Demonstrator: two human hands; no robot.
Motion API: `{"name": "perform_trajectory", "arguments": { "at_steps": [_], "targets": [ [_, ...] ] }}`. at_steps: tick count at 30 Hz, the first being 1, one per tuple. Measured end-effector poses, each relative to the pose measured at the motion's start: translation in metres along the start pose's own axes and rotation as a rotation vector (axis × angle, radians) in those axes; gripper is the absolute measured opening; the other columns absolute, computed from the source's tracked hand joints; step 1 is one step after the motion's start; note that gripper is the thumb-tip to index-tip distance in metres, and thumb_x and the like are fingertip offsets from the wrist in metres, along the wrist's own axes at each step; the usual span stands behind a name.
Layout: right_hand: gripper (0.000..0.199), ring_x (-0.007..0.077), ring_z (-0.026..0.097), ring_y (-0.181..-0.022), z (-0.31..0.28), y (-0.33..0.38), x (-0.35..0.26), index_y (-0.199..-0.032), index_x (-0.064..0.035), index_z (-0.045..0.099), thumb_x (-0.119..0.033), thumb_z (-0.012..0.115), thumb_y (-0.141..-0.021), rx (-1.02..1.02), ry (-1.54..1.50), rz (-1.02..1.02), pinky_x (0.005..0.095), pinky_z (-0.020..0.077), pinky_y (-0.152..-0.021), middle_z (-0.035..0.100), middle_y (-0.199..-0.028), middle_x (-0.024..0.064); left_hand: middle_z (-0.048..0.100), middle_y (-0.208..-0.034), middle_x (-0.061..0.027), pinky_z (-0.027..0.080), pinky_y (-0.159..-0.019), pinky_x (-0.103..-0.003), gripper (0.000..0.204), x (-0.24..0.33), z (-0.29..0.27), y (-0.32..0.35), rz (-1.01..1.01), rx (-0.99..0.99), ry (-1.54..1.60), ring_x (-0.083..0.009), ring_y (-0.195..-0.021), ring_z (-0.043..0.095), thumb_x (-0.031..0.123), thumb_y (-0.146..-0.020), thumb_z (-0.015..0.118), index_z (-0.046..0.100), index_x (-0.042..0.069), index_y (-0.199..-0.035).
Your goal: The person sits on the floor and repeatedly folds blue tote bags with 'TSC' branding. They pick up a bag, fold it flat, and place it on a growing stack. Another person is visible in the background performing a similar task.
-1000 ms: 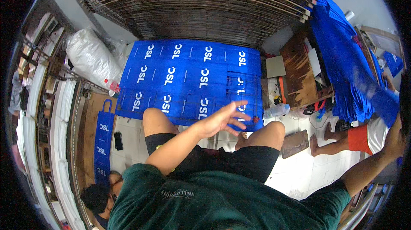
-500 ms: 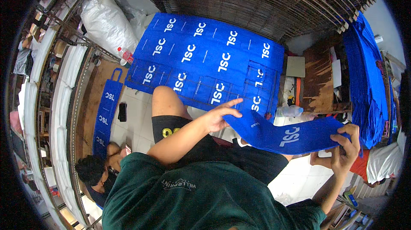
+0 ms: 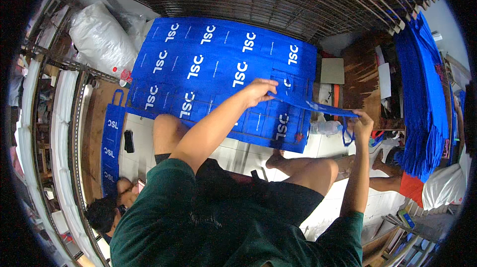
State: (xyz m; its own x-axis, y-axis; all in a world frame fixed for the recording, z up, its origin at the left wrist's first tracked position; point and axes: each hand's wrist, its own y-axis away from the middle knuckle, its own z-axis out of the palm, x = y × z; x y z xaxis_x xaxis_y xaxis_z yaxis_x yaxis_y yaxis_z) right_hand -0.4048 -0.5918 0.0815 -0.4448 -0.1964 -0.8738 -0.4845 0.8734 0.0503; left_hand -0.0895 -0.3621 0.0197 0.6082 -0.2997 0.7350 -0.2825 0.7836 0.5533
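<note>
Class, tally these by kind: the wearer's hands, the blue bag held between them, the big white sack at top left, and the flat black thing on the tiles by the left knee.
Hands: 2 (left hand, right hand)
Blue bag held between them: 1
White sack: 1
Flat black thing: 1
Total: 5

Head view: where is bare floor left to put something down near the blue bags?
Bare white tile lies between the laid-out blue bags and the person's knees, and beside the black phone at left. The wooden stand and hanging bag stack at right are crowded. Both hands, left hand and right hand, hold a blue bag.
</note>
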Motion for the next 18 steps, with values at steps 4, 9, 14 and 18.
{"name": "perform_trajectory", "arguments": {
  "at_steps": [4,9,14,18],
  "targets": [
    [0.018,0.0145,0.055,-0.079,0.016,-0.062,0.059,-0.088,0.0019,0.064,-0.013,0.054,-0.083,0.112,-0.157,-0.04,0.0316,0.0451,-0.074,0.062,-0.085,0.0067,0.054,-0.11,-0.005,0.047,-0.077,-0.029,0.049,0.018,-0.006,-0.039,0.129,0.041,-0.087,-0.0128,-0.088,0.053,-0.001,-0.074,0.055,0.053,0.012,-0.121],
    [0.019,0.0194,0.054,-0.082,0.088,-0.076,0.088,-0.089,-0.0052,0.066,-0.007,0.063,-0.07,0.347,-0.122,-0.013,0.0322,0.0423,-0.081,0.06,-0.093,0.0085,0.053,-0.121,-0.0123,0.047,-0.081,-0.032,0.052,-0.014,-0.038,-0.079,0.415,0.098,-0.25,-0.0195,-0.098,0.057,-0.001,-0.073,0.061,0.051,0.01,-0.123],
    [0.029,0.0312,0.057,-0.083,0.17,-0.069,0.172,-0.087,-0.0064,0.065,0.0,0.061,-0.058,0.345,0.381,-0.202,0.0374,0.0429,-0.083,0.061,-0.088,0.0148,0.059,-0.108,-0.0159,0.049,-0.078,-0.034,0.036,-0.1,-0.088,-0.133,0.342,0.412,-0.78,-0.0267,-0.087,0.061,0.005,-0.073,0.064,0.061,0.011,-0.108],
    [0.028,0.03,0.058,-0.084,0.2,-0.05,0.242,-0.085,-0.0044,0.065,0.0,0.06,-0.058,0.276,0.361,0.013,0.0371,0.0443,-0.082,0.063,-0.085,0.0147,0.062,-0.101,-0.0143,0.047,-0.082,-0.039,0.029,-0.139,-0.096,-0.148,0.177,0.466,-0.973,-0.0309,-0.088,0.06,0.009,-0.072,0.065,0.065,0.011,-0.101]
  ]
}}
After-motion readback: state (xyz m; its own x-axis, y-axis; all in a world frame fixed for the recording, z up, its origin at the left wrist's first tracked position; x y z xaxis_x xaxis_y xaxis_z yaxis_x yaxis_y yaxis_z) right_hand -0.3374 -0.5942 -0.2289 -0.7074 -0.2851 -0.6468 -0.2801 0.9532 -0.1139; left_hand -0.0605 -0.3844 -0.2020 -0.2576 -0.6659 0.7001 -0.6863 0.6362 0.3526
